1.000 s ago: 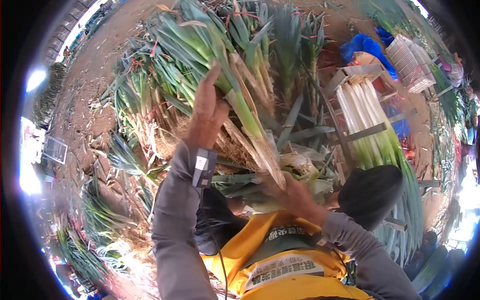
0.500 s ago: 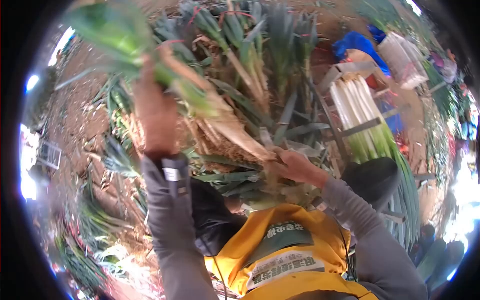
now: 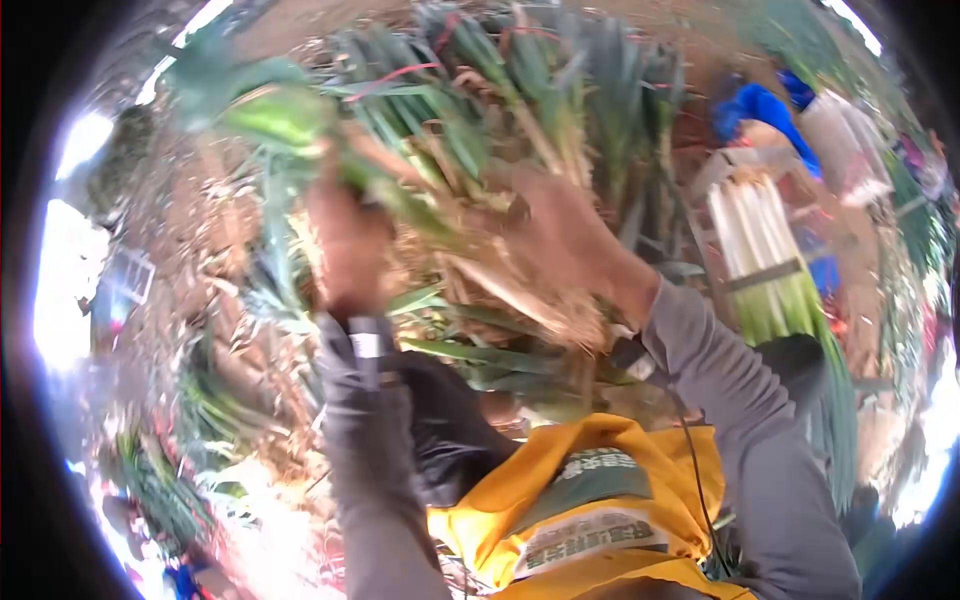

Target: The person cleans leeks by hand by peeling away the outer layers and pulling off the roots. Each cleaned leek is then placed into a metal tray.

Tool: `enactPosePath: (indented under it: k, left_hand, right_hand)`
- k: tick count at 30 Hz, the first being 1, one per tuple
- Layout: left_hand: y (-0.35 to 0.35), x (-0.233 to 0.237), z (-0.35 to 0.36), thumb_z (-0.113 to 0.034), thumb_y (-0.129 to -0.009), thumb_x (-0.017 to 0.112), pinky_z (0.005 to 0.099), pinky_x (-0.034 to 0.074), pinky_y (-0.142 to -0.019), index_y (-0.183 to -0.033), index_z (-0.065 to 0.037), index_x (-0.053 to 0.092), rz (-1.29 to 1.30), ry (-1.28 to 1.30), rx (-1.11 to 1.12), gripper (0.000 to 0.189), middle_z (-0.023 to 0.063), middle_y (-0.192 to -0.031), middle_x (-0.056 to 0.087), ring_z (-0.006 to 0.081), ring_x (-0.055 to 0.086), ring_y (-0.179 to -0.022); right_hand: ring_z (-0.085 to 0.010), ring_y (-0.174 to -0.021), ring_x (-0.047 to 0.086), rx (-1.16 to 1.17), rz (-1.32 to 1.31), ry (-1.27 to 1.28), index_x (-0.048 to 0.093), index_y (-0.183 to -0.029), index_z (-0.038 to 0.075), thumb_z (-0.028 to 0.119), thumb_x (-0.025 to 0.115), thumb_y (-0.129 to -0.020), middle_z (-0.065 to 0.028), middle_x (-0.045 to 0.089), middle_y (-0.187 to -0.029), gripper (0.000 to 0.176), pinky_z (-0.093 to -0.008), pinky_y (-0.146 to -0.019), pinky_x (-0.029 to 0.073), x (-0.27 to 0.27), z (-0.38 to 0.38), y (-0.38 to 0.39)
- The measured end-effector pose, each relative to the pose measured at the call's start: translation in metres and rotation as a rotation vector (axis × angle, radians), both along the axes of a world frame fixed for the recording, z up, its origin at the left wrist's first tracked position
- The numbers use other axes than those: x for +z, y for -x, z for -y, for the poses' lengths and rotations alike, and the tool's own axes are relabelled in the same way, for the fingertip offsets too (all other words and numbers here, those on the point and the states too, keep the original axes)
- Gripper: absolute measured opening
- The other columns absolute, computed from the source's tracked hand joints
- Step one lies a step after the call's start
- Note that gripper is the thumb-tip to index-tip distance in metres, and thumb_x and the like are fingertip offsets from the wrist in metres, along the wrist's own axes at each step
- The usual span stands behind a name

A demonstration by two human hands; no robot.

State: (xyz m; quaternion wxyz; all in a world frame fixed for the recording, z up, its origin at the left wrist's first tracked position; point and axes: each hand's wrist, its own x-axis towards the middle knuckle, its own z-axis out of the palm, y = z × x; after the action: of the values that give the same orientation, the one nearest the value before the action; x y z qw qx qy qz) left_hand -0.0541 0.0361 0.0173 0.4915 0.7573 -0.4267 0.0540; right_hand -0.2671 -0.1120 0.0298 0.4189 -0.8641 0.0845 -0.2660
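Blurred by motion, my left hand (image 3: 345,235) is closed round the leafy green part of a leek (image 3: 400,205) at the upper left of centre. The leek slants down to the right, its pale root end (image 3: 540,305) near the middle. My right hand (image 3: 560,225) is over the upper middle of the leek; its fingers are smeared, and whether they grip is unclear. Behind both hands stand tied bundles of leeks (image 3: 600,100) with red bands.
On the right, a metal-framed rack (image 3: 765,275) holds white trimmed leeks. Blue bags (image 3: 770,115) and a white sack (image 3: 845,150) are at the upper right. Loose leeks (image 3: 165,490) lie at the lower left. My yellow apron (image 3: 490,540) is below.
My right hand has left the leek's root end and moved up along it. My left hand still grips the leafy part. The whole view has shifted slightly.
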Motion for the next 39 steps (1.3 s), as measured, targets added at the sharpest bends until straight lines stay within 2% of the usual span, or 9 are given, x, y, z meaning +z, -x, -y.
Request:
enactPosePath:
  k: [2, 4, 14, 20, 25, 33, 36, 38, 39]
  left_hand:
    - [0.028, 0.012, 0.040, -0.026, -0.101, 0.062, 0.0376, 0.052, -0.096, -0.139, 0.000, 0.048, -1.100, 0.788, -0.342, 0.048, 0.0109, -0.121, 0.064, 0.0229, 0.062, -0.109]
    - [0.046, 0.018, 0.049, -0.029, -0.101, 0.062, 0.0391, 0.057, -0.087, -0.135, -0.003, 0.051, -1.203, 0.827, -0.446, 0.044, 0.0103, -0.114, 0.064, 0.0244, 0.065, -0.102]
    - [0.009, 0.011, 0.044, -0.032, -0.104, 0.056, 0.0338, 0.056, -0.084, -0.130, -0.005, 0.057, -1.195, 0.736, -0.467, 0.038, 0.0079, -0.110, 0.067, 0.0189, 0.065, -0.093]
    - [-0.038, 0.000, 0.032, -0.031, -0.103, 0.059, 0.0317, 0.054, -0.081, -0.129, -0.001, 0.054, -1.066, 0.797, -0.435, 0.040, 0.0115, -0.109, 0.065, 0.0196, 0.062, -0.089]
    - [-0.031, -0.008, 0.033, -0.012, -0.095, 0.065, 0.0359, 0.055, -0.081, -0.125, -0.003, 0.055, -1.002, 0.759, -0.253, 0.033, 0.0112, -0.104, 0.065, 0.0216, 0.064, -0.090]
    - [0.012, 0.000, 0.056, -0.007, -0.088, 0.068, 0.0385, 0.055, -0.087, -0.119, -0.004, 0.054, -1.121, 0.667, -0.376, 0.034, 0.0120, -0.108, 0.065, 0.0257, 0.066, -0.098]
    - [0.027, -0.018, 0.056, -0.013, -0.090, 0.068, 0.0357, 0.052, -0.086, -0.116, -0.003, 0.057, -0.532, 0.196, -0.203, 0.030, 0.0105, -0.108, 0.063, 0.0239, 0.063, -0.103]
    - [0.032, -0.014, 0.066, -0.019, -0.092, 0.067, 0.0339, 0.050, -0.085, -0.117, -0.006, 0.061, -1.192, 0.455, -0.293, 0.029, 0.0081, -0.107, 0.061, 0.0209, 0.061, -0.101]
    - [0.017, -0.040, 0.074, -0.018, -0.093, 0.066, 0.0337, 0.050, -0.084, -0.118, -0.007, 0.062, -0.899, 0.408, -0.357, 0.027, 0.0066, -0.107, 0.063, 0.0198, 0.062, -0.097]
  right_hand:
    - [-0.0308, -0.092, 0.068, 0.027, 0.048, -0.070, 0.067, -0.116, -0.001, 0.032, 0.073, -0.090, -0.0186, 0.068, -0.104, 0.042, -0.0422, -0.079, 0.053, 0.002, -0.002, -0.050]
    - [-0.0265, -0.091, 0.069, 0.019, 0.051, -0.126, 0.068, -0.114, -0.002, 0.031, 0.075, -0.089, -0.0176, 0.069, -0.104, 0.042, -0.0395, -0.079, 0.053, 0.002, -0.006, -0.064]
    - [-0.0107, -0.059, 0.055, 0.150, -0.210, -0.566, 0.067, -0.088, -0.001, 0.020, 0.069, -0.093, -0.0040, 0.059, -0.068, 0.021, -0.0303, -0.055, 0.043, -0.008, -0.006, -0.003]
    - [-0.0290, -0.073, 0.066, 0.368, -0.314, 0.107, 0.066, -0.098, 0.003, 0.010, 0.065, -0.086, -0.0152, 0.064, -0.075, 0.014, -0.0411, -0.067, 0.053, -0.131, -0.031, 0.094]
    - [-0.0346, -0.083, 0.069, 0.574, -1.117, 0.349, 0.066, -0.098, 0.003, 0.010, 0.062, -0.084, -0.0164, 0.067, -0.081, 0.016, -0.0462, -0.070, 0.054, -0.198, -0.041, 0.167]
    - [-0.0365, -0.088, 0.065, -0.050, -0.028, 0.323, 0.062, -0.114, 0.003, 0.019, 0.066, -0.093, -0.0178, 0.064, -0.101, 0.027, -0.0455, -0.075, 0.052, -0.024, 0.003, 0.005]
    - [-0.0361, -0.092, 0.065, -0.101, 0.169, 0.410, 0.060, -0.114, 0.004, 0.017, 0.067, -0.092, -0.0176, 0.063, -0.105, 0.027, -0.0462, -0.077, 0.052, -0.023, 0.012, -0.043]
    - [-0.0369, -0.093, 0.065, -0.121, 0.249, 0.481, 0.060, -0.116, 0.005, 0.017, 0.068, -0.091, -0.0175, 0.063, -0.108, 0.029, -0.0463, -0.077, 0.052, -0.038, 0.008, -0.065]
    - [-0.0347, -0.093, 0.066, -0.146, 0.219, 0.414, 0.060, -0.116, 0.004, 0.017, 0.068, -0.092, -0.0176, 0.065, -0.108, 0.029, -0.0439, -0.078, 0.052, -0.046, 0.012, -0.062]
